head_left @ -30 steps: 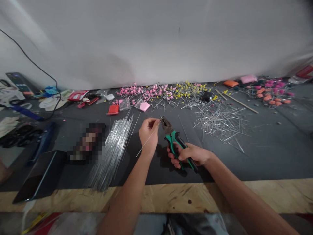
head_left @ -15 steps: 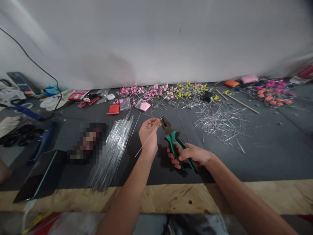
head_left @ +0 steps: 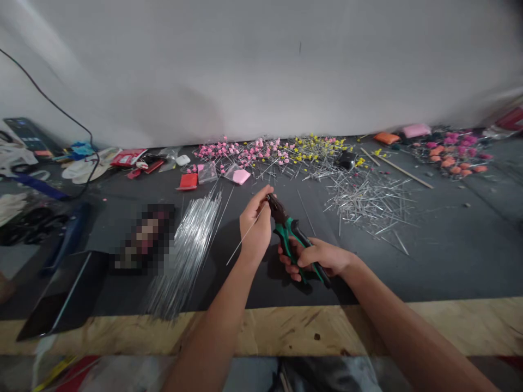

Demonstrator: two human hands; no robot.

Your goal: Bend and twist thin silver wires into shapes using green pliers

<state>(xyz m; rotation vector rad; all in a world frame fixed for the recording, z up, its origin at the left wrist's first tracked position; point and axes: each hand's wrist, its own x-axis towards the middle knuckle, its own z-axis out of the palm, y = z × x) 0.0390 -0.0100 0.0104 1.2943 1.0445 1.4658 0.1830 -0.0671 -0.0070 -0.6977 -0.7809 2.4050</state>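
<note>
My right hand (head_left: 308, 260) is wrapped round the green and black handles of a pair of pliers (head_left: 289, 226), whose dark jaws point up and left. Close against the jaws, my left hand (head_left: 256, 223) pinches a thin metal wire (head_left: 244, 238). One end of that wire meets the jaw tips, and the other slants down past the wrist. Whether the jaws press on the wire is too small to tell. Left of my left hand lies a bundle of long straight wires (head_left: 192, 245). A heap of short wire pieces (head_left: 368, 198) is spread to the right of the pliers.
Along the wall lie wires with pink tips (head_left: 261, 149), yellow tips (head_left: 318, 147) and orange tips (head_left: 460, 163). A wooden stick (head_left: 406, 171) rests at the back right. A dark tablet-like device (head_left: 61, 294) and a blurred-out object (head_left: 145, 239) are at the left.
My left hand has turned and shifted slightly to the right, its fingers now higher round the plier jaws. The pliers and my right hand have hardly moved.
</note>
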